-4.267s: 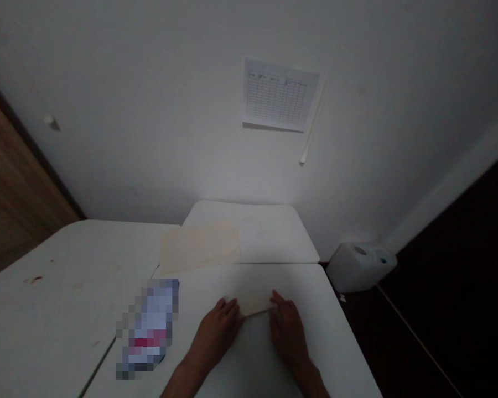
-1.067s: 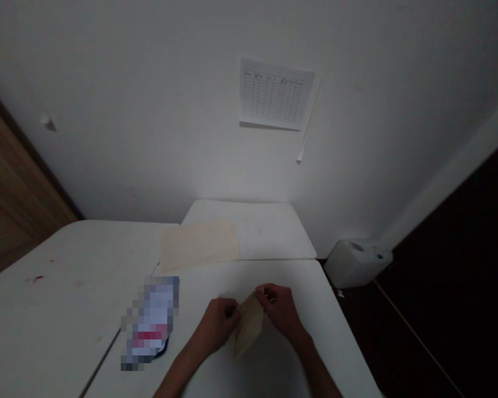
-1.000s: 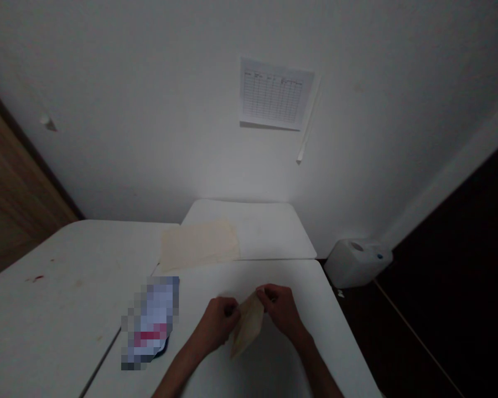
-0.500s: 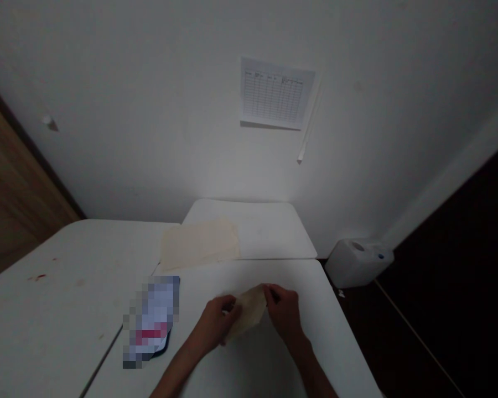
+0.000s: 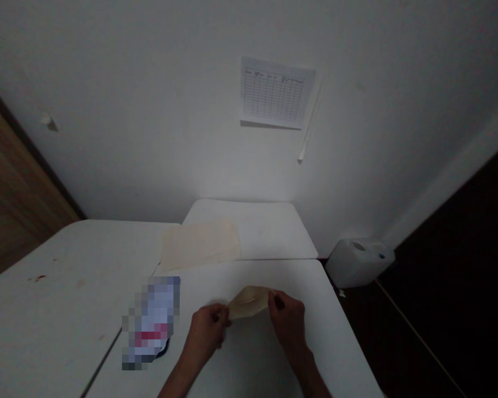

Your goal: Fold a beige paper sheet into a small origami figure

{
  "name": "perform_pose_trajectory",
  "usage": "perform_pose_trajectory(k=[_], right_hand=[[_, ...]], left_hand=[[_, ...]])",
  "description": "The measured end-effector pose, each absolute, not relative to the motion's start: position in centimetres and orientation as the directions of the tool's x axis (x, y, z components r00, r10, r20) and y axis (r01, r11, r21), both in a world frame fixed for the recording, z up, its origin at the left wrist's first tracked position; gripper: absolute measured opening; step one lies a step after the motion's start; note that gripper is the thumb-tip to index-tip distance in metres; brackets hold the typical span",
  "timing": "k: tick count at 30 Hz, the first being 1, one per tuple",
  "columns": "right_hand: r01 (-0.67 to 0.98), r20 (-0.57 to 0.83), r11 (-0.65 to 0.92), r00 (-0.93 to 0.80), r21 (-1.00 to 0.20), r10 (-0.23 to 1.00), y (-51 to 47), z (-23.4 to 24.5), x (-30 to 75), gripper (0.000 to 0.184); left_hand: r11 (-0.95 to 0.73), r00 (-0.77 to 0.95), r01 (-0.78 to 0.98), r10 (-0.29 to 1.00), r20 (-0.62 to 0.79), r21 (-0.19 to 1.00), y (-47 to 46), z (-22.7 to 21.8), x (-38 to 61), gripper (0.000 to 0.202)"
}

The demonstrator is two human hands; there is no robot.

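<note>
A small beige sheet (image 5: 249, 301), thin and paper-like, is stretched between my two hands a little above the white table (image 5: 253, 365). Whether it is paper or cloth I cannot tell. My left hand (image 5: 207, 329) pinches its left end between thumb and fingers. At the right end, my right hand (image 5: 288, 318) pinches the sheet the same way. Its middle looks slightly creased, and its outline narrows toward both ends. Beyond my hands, a larger pale peach sheet (image 5: 201, 243) lies flat across the joins of the tables.
A blurred-out phone-like object (image 5: 155, 315) lies left of my hands. Another white table (image 5: 45, 315) with reddish marks adjoins on the left. A white plastic jug (image 5: 357, 262) stands on the dark floor at right. A printed chart (image 5: 274, 94) hangs on the wall.
My left hand has shifted its grip to the sheet's left end and moved slightly left. My right hand has moved slightly right and down. The sheet now lies more level and stretched sideways.
</note>
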State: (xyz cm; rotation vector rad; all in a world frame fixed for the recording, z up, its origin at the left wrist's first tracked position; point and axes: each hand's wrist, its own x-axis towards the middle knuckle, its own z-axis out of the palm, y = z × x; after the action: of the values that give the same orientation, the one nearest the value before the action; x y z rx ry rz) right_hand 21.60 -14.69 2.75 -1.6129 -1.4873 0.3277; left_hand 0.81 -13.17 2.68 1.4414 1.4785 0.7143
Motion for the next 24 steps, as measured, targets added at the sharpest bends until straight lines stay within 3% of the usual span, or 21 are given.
perform_pose_trajectory(k=[6, 18, 24], right_hand=[[0.64, 0.278, 0.089, 0.202, -0.763, 0.939, -15.2, 2.8, 21.0, 0.03], [0.697, 0.225, 0.029, 0.191, -0.716, 0.955, -15.6, 3.2, 19.8, 0.025], [0.783, 0.191, 0.029, 0.116, -0.621, 0.975, -15.3, 3.2, 20.3, 0.026]], left_hand=[[-0.084, 0.112, 0.735, 0.994, 0.001, 0.673, -13.2, 3.6, 0.7, 0.034], [-0.086, 0.11, 0.892, 0.994, -0.029, 0.443, -12.6, 4.4, 0.9, 0.039], [-0.117, 0.139, 0.895, 0.99, -0.018, 0.43, -12.6, 4.3, 0.9, 0.036]])
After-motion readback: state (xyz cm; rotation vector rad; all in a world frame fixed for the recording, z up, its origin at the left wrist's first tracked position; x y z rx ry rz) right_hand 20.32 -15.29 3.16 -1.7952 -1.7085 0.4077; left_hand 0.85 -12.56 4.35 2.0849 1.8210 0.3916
